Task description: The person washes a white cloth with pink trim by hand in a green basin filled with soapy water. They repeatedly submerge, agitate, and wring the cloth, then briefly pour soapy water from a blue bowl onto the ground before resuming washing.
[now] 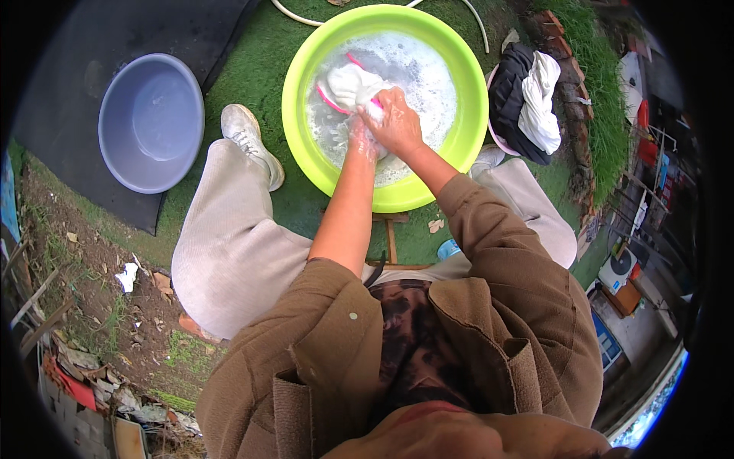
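A large lime-green plastic basin [385, 198] holds foamy water. Inside it, near the middle, lies a bunched white cloth [351, 83] with pink edging, partly under the suds. My right hand [397, 123] is closed over a part of this cloth, its fingers bent around the fabric. Beside it and lower in the basin is my left hand [363, 137], wet and foamy; its fingers are hidden by the cloth, the suds and my right hand, so its grip does not show. The two hands are close together.
A blue-grey plastic basin [151, 123] stands at the left on a dark mat [63, 80]. At the right, a pink basin [498, 140] holds black and white clothes [539, 103] beside a brick edging [573, 92]. A pale hose [298, 18] lies behind the green basin.
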### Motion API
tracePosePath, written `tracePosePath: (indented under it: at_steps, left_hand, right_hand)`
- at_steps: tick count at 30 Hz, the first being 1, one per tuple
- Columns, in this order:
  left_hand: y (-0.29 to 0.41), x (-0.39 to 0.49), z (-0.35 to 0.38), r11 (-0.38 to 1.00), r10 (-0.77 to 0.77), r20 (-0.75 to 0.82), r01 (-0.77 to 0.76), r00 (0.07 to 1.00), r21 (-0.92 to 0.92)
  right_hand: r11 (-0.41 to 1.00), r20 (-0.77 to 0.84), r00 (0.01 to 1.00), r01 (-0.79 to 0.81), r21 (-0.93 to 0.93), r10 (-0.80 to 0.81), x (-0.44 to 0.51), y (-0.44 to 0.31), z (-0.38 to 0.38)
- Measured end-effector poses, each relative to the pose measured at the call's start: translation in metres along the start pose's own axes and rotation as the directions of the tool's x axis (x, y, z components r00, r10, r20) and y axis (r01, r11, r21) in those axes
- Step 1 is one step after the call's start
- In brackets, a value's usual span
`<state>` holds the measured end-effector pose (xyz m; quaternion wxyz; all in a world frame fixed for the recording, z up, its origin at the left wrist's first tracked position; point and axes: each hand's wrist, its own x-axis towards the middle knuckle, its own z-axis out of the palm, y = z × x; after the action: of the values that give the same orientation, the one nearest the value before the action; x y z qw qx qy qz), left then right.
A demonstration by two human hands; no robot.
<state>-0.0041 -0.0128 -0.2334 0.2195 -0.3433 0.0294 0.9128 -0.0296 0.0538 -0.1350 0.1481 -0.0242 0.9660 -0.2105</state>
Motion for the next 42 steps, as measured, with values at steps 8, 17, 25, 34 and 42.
tracePosePath:
  at_steps: [8,17,25,34,42]
  left_hand:
    - [-0.011,0.02,-0.019,0.992,0.111,-0.229,-0.093,0.967,0.089]
    - [-0.013,0.021,0.003,0.944,0.296,-0.25,-0.243,0.922,0.223]
    - [0.018,0.019,0.005,0.924,0.371,-0.331,-0.307,0.868,0.23]
    - [-0.004,0.018,-0.016,0.952,0.292,-0.367,-0.233,0.883,0.196]
    - [0.009,0.007,-0.013,0.994,0.09,-0.012,-0.089,0.996,0.068]
  right_hand:
    - [0.993,0.152,0.988,-0.035,0.113,0.018,-0.012,-0.003,0.004]
    - [0.959,-0.101,0.956,-0.267,0.093,0.276,0.06,0.053,0.034]
    - [0.996,-0.374,0.927,0.024,0.081,0.008,0.025,0.079,0.079]
    - [0.952,0.269,0.936,-0.271,0.139,0.227,0.059,0.091,0.1]
    - [0.922,0.157,0.974,0.095,0.375,-0.164,-0.059,0.012,-0.003]
